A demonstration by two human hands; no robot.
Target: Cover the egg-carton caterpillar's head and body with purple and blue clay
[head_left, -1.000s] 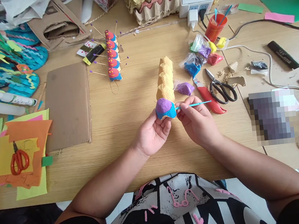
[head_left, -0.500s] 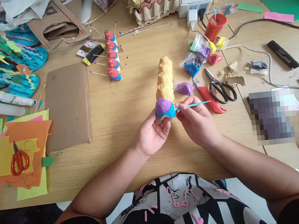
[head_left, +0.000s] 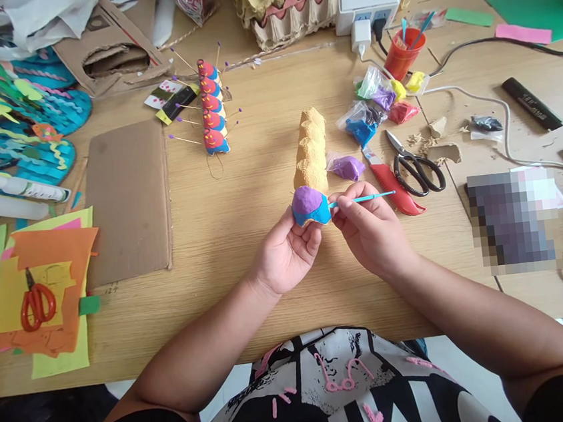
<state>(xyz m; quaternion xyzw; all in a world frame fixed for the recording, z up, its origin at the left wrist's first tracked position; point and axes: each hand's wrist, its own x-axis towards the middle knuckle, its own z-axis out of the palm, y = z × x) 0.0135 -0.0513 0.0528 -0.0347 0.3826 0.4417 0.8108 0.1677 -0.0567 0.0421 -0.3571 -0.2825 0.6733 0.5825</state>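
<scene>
A strip of yellow egg carton (head_left: 311, 144) points away from me, its nearest bump covered with purple clay on top and blue clay below. My left hand (head_left: 286, 251) is closed on that near end from the left, thumb against the side. In my right hand (head_left: 372, 228) a thin light-blue clay tool (head_left: 363, 198) is pinched, its tip touching the blue clay's right side. A bag of purple clay (head_left: 347, 167) lies just right of the strip. Further left stands a finished-looking red and blue caterpillar (head_left: 213, 107) with purple-tipped pins sticking out.
Black-handled scissors (head_left: 415, 170) and a red-handled knife (head_left: 394, 186) lie to the right, near bagged clay (head_left: 362, 128) and an orange cup (head_left: 404, 54). Cardboard (head_left: 127, 200) and red scissors (head_left: 37, 305) on coloured paper are at left. Egg trays (head_left: 311, 13) and a power strip (head_left: 368, 8) stand behind.
Almost nothing differs. Both hands keep their hold on the carton strip and the clay tool, with the tool's tip still at the blue clay; the view has shifted very slightly.
</scene>
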